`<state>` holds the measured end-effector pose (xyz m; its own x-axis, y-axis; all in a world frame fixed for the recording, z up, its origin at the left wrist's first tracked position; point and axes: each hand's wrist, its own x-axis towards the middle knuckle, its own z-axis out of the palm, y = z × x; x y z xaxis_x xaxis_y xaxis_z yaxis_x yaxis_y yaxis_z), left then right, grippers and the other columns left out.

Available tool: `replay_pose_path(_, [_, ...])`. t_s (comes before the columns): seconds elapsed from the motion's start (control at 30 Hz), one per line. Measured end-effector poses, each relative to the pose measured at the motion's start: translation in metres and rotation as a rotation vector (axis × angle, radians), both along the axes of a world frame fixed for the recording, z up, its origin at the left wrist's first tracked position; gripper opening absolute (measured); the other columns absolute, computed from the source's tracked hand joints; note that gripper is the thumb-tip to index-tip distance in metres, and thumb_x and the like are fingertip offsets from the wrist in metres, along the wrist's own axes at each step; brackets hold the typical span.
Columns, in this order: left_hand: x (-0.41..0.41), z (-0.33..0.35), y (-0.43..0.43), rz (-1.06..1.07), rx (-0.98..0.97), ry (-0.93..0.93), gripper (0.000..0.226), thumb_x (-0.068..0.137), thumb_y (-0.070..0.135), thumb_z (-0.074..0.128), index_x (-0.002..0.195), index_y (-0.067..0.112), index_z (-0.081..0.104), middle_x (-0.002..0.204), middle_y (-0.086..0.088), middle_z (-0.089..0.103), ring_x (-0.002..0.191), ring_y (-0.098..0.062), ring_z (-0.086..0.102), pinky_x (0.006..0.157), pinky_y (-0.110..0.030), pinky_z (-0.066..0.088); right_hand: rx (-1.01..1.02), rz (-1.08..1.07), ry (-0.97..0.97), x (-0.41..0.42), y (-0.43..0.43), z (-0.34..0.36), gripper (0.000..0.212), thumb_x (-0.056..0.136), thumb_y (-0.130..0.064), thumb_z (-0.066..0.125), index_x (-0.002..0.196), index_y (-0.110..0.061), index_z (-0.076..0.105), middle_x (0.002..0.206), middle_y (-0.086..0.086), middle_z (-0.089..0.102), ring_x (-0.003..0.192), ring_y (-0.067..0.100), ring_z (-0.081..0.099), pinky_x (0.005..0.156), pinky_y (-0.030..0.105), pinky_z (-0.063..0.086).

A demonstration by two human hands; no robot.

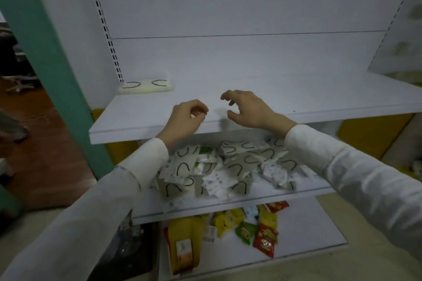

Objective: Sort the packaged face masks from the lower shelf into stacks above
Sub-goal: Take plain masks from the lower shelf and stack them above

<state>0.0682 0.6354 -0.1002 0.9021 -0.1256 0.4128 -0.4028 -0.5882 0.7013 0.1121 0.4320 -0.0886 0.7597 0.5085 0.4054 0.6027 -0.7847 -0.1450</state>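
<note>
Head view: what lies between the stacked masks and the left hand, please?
Only bare upper shelf separates the stacked masks from the left hand in the head view.

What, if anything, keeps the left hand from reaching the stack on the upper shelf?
Likely nothing, so yes: the left hand hovers over the upper shelf, seemingly empty, and only bare shelf lies between it and the stack.
</note>
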Motion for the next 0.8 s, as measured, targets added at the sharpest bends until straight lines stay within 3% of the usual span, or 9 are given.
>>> replay_pose_path(0.13, [-0.021, -0.024, -0.053, -0.197, -0.082, 0.019, 0.020, 0.087, -0.001, 0.054, 0.090, 0.013, 0.067, 0.084, 0.002, 0.069, 0.082, -0.008, 0.066, 0.077, -0.016, 0.050, -0.011, 0.111, -0.029, -0.020, -0.045, -0.013, 0.039, 0.086, -0.019, 0.054, 0.125, -0.014, 0.052, 0.115, 0.004, 0.062, 0.100, 0.019, 0.060, 0.078, 0.040, 0.052])
replay_pose_path(0.23, [-0.021, -0.053, -0.089, -0.219, -0.051, 0.103, 0.018, 0.085, 0.000, 0.057, 0.088, 0.014, 0.068, 0.082, 0.004, 0.068, 0.080, -0.010, 0.066, 0.076, -0.018, 0.052, -0.067, 0.191, -0.058, -0.035, -0.092, -0.029, 0.034, 0.086, -0.017, 0.054, 0.119, -0.013, 0.056, 0.107, 0.001, 0.066, 0.091, 0.020, 0.063, 0.071, 0.037, 0.052])
replay_pose_path(0.33, [-0.013, -0.089, -0.122, -0.135, -0.037, 0.226, 0.013, 0.086, 0.004, 0.060, 0.088, 0.014, 0.069, 0.084, 0.002, 0.068, 0.080, -0.007, 0.064, 0.075, -0.018, 0.047, -0.132, 0.226, -0.051, -0.041, -0.143, -0.050, 0.032, 0.084, -0.017, 0.053, 0.115, -0.011, 0.061, 0.099, 0.003, 0.069, 0.079, 0.023, 0.064, 0.065, 0.033, 0.050])
replay_pose_path(0.5, [-0.004, -0.139, -0.153, 0.056, -0.061, 0.418, 0.013, 0.089, 0.009, 0.057, 0.095, 0.010, 0.070, 0.096, -0.002, 0.065, 0.093, -0.016, 0.061, 0.078, -0.023, 0.045, -0.193, 0.194, 0.075, -0.023, -0.209, -0.086, 0.030, 0.084, -0.024, 0.046, 0.106, -0.013, 0.064, 0.092, 0.003, 0.068, 0.074, 0.023, 0.063, 0.062, 0.036, 0.052])
replay_pose_path(0.8, [0.017, -0.227, -0.162, 0.217, -0.035, 0.653, 0.018, 0.092, 0.005, 0.052, 0.101, 0.004, 0.068, 0.106, -0.009, 0.065, 0.095, -0.019, 0.058, 0.077, -0.026, 0.046, 0.035, -0.020, 0.307, 0.039, -0.254, -0.177, 0.020, 0.083, -0.003, 0.060, 0.101, -0.006, 0.068, 0.090, 0.008, 0.072, 0.070, 0.021, 0.066, 0.068, 0.026, 0.050])
